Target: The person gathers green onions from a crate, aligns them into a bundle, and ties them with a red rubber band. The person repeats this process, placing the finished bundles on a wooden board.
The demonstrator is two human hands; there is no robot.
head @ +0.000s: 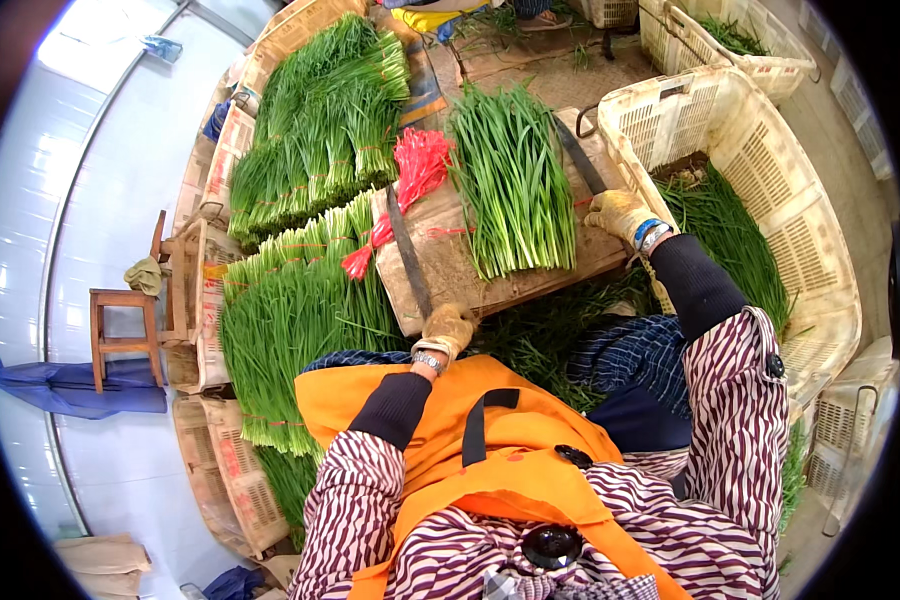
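Note:
A loose pile of green Chinese chives (pixel 517 187) lies on a worn board (pixel 450 277), cut ends towards me. My left hand (pixel 450 330), in a soiled glove, is at the near end of a dark flat strap (pixel 407 255) that crosses the board's left side. Beside the board's right edge is my right hand (pixel 619 215), also gloved, at the end of another dark strap (pixel 577 154). Its fingers are curled, and a bit of red tie shows by them. A bunch of red plastic ties (pixel 420 169) rests left of the chives. Another red tie (pixel 450 232) lies across the board.
Tied chive bundles (pixel 307 322) are stacked on the left. A large plastic crate (pixel 780 180) with loose chives stands at the right, another crate (pixel 772 71) beyond it. A wooden stool (pixel 124 300) is far left. Part of another person, a foot (pixel 544 20), shows at the top.

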